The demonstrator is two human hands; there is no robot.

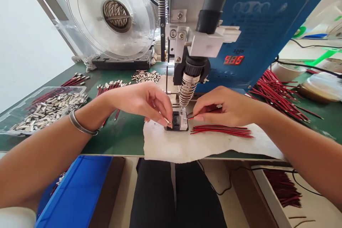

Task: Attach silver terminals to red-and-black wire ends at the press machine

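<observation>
My left hand point(144, 101), a metal bangle point(80, 124) on its wrist, pinches a small metal connector point(167, 121) at the left edge of a small black and white fixture point(176, 121). From the other side, my right hand point(227, 107) holds a thin red-and-black wire point(190, 118), its end close to the fixture's white block. Directly above the fixture is the spring-wrapped tip point(188, 87) of a soldering machine. Just below my right hand, a row of red-and-black wires point(223, 131) lies on a white cloth point(171, 148).
The machine's blue housing point(256, 32) with red digits rises behind. At left, a clear plastic tray point(77, 94) holds metal connectors, near finished-looking wire bundles point(112, 86). More wires point(275, 96) lie at right. Below the table are a blue bin point(77, 192) and a white box point(267, 192).
</observation>
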